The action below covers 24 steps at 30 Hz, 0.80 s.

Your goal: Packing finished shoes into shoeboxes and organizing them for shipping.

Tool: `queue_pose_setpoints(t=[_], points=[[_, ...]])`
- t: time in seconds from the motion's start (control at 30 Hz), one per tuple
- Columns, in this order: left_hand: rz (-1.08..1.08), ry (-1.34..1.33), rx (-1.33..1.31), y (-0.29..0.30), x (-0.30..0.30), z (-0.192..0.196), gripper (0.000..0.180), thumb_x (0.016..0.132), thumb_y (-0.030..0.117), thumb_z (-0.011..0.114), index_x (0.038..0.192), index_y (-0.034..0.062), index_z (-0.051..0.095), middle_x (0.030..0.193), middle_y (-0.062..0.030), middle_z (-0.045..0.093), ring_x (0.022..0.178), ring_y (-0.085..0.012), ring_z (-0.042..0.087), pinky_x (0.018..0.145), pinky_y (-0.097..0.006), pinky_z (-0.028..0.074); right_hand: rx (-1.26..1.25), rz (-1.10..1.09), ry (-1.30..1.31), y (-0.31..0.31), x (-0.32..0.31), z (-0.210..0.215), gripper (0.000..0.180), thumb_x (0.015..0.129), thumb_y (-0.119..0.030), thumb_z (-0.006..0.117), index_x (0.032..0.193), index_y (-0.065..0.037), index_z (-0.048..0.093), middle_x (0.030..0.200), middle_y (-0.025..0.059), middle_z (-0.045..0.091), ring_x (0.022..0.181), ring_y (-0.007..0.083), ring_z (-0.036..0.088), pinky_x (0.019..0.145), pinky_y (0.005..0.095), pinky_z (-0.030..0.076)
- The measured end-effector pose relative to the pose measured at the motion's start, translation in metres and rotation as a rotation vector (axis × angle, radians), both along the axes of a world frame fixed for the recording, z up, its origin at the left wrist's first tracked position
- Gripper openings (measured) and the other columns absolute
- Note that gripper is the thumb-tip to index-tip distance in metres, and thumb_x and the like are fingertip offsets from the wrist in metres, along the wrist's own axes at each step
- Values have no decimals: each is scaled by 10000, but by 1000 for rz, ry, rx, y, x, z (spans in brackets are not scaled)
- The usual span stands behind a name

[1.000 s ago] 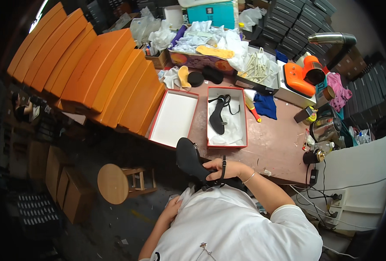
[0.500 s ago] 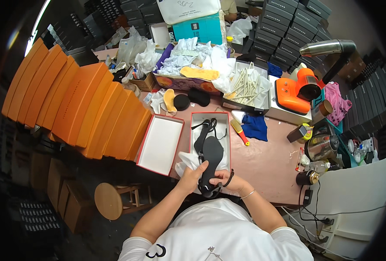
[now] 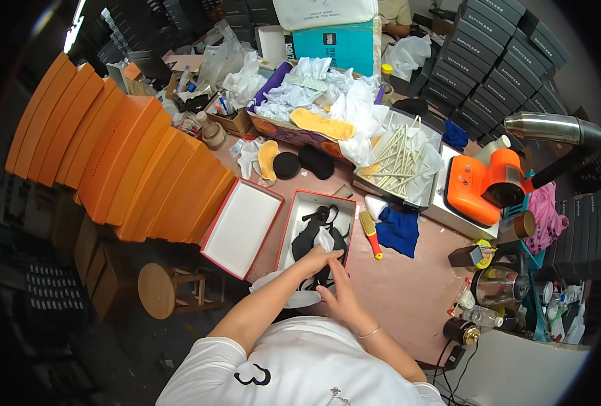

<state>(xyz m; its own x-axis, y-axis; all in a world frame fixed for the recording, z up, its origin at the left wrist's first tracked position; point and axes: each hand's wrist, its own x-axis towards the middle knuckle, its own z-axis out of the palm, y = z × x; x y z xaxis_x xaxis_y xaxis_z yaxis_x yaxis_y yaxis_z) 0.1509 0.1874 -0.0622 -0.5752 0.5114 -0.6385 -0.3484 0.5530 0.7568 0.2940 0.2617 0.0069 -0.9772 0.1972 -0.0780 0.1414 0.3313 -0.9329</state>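
Observation:
A pair of black strappy sandals (image 3: 307, 238) lies in a red-edged white shoebox (image 3: 284, 233), with white tissue paper (image 3: 324, 239) between them. My left hand (image 3: 314, 261) reaches over the near part of the box, its fingers closed on the right-hand sandal; part of that grip is hidden. Close beside it, my right hand (image 3: 343, 296) has its fingers stretched forward and the thumb apart, near the sandal's straps, holding nothing visible. Loose translucent tissue (image 3: 283, 292) hangs over the box's near edge, partly under my left forearm.
Left of the box lies its lid (image 3: 241, 230), beside stacked orange boxes (image 3: 131, 162). On the right are a brush with a red-and-yellow handle (image 3: 371, 235), a blue cloth (image 3: 398, 231) and an orange hot-air machine (image 3: 479, 186). Behind stand a carton of crumpled paper (image 3: 293, 128) and a box of pale sticks (image 3: 402, 159).
The sandal that both hands held sole-up over the box now lies in it beside the other one. My right hand has opened away from it. The view has shifted slightly.

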Motion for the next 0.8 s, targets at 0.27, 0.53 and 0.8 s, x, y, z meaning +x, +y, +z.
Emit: queue_pose_setpoints(t=[0.27, 0.53, 0.8], points=[[-143, 736, -94, -69, -14, 19, 510, 856, 115, 583, 1310, -74, 446, 1308, -235, 495, 1205, -394, 488, 1016, -420, 397, 458, 446, -183, -17, -21, -9, 645, 826, -235, 663, 1378, -31, 399, 1146, 255, 560, 1014, 375, 576, 821, 468, 503], [-449, 982, -535, -10, -45, -9, 557, 773, 79, 626, 1300, 21, 453, 1071, -186, 597, 1024, -395, 593, 891, -484, 459, 768, 538, -257, -5, -70, -56, 318, 902, -296, 553, 1062, -28, 612, 815, 156, 672, 716, 326, 679, 600, 425, 539], [-361, 571, -200, -22, -101, 2, 398, 814, 128, 650, 1188, 0, 601, 1051, -233, 650, 1000, -378, 618, 873, -408, 491, 512, 392, -116, 0, -76, -18, 341, 852, -267, 636, 1045, 3, 557, 768, 191, 673, 717, 363, 671, 607, 454, 526]])
